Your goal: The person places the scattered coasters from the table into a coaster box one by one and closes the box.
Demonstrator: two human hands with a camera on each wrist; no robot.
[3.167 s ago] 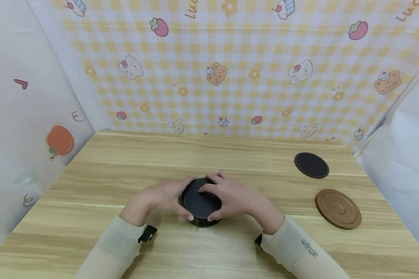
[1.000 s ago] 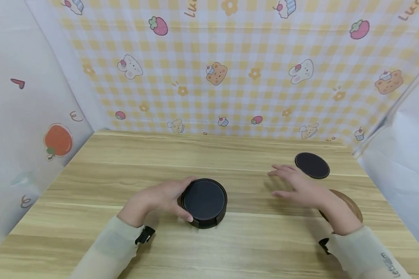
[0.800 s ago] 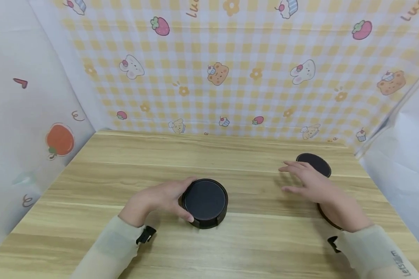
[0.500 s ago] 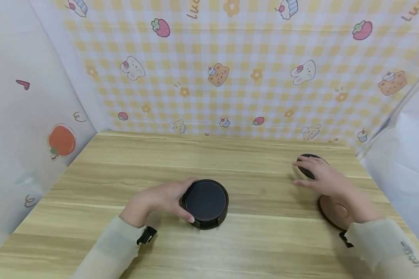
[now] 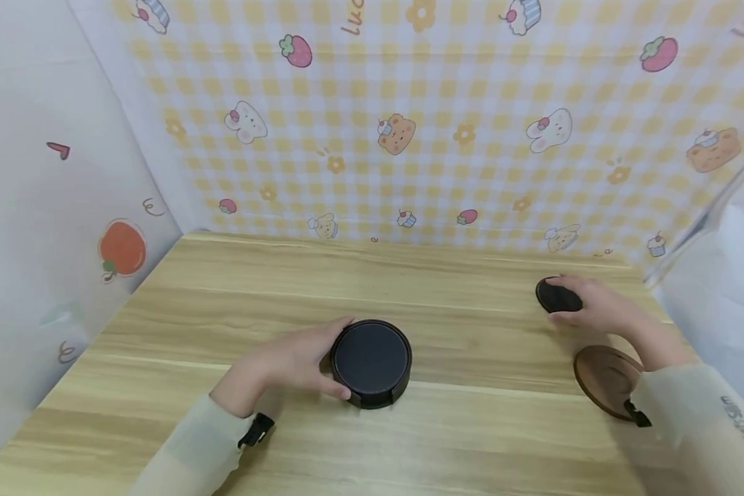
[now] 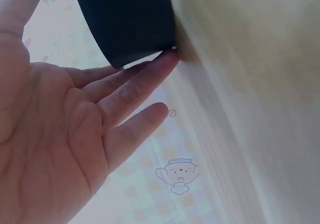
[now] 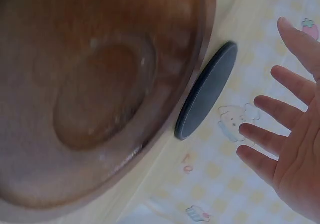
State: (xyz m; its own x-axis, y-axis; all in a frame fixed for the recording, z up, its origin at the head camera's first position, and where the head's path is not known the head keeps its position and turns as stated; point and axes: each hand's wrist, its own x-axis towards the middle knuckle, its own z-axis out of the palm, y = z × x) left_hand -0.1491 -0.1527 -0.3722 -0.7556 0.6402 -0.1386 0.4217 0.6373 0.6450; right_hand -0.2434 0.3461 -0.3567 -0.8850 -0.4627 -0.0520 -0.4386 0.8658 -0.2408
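Observation:
A round black holder (image 5: 377, 399) stands at the middle of the table with a black coaster (image 5: 370, 358) lying level in it. My left hand (image 5: 294, 362) grips the holder's left side, thumb at the near edge and fingers round the far side. In the left wrist view, fingertips (image 6: 167, 59) touch the dark holder wall (image 6: 130, 24). On the right, my right hand (image 5: 604, 306) is over a loose black coaster (image 5: 550, 297), partly covering it. In the right wrist view its fingers are spread, apart from the coaster (image 7: 207, 94).
A brown round wooden disc (image 5: 601, 375) with a raised centre ring lies nearer on the right, partly under the right forearm. It fills much of the right wrist view. A checked cloth (image 5: 359, 193) hangs behind the wooden table (image 5: 446, 427), with white sheets at both sides.
My right hand has left the holder and travelled right, passing over the wooden disc's edge to the loose coaster. My left hand has kept its hold on the holder.

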